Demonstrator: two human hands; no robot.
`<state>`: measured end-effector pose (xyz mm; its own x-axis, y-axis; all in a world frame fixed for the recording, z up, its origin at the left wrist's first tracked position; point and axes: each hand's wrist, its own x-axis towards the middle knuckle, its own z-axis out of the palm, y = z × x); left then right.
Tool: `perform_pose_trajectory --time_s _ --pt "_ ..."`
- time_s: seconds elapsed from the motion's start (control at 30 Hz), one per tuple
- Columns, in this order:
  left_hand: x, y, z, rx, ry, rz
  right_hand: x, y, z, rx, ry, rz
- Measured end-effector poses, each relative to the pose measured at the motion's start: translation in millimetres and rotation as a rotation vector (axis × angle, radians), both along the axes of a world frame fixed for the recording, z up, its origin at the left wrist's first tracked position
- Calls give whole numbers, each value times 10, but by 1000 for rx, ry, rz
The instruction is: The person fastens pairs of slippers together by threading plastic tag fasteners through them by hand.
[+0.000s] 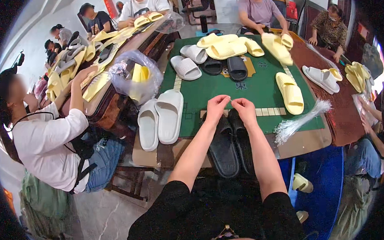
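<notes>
My left hand and my right hand meet almost fingertip to fingertip over the table's near edge. Both are closed in a pinch; whatever lies between the fingers is too small to make out. Right below them a pair of black slippers sits at the edge, toes partly hidden by my hands. A light grey pair of slippers lies to the left. Off to the right are a single yellow slipper and a bundle of thin white plastic ties.
Yellow slippers, grey slippers and black slippers lie farther back on the green mat. A clear plastic bag hangs at the left table. People work around; one across the table handles a yellow slipper.
</notes>
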<state>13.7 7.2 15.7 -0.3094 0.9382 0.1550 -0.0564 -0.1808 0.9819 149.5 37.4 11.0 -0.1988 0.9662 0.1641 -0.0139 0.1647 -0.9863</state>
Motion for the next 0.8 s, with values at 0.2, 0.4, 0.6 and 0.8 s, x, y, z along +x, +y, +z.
perform_pose_trajectory --time_s 0.2,0.4,0.6,0.8 --pt "3 -5 -38 50 -2 -97 -4 -5 12 1 42 -13" --pt "13 -18 39 -40 15 -68 -11 56 -62 71 -26 -28" --pt "26 -30 22 -19 -51 -75 -46 56 -76 49 -25 -10" --pt "45 31 -36 -56 34 -79 -39 121 -156 96 -93 13"
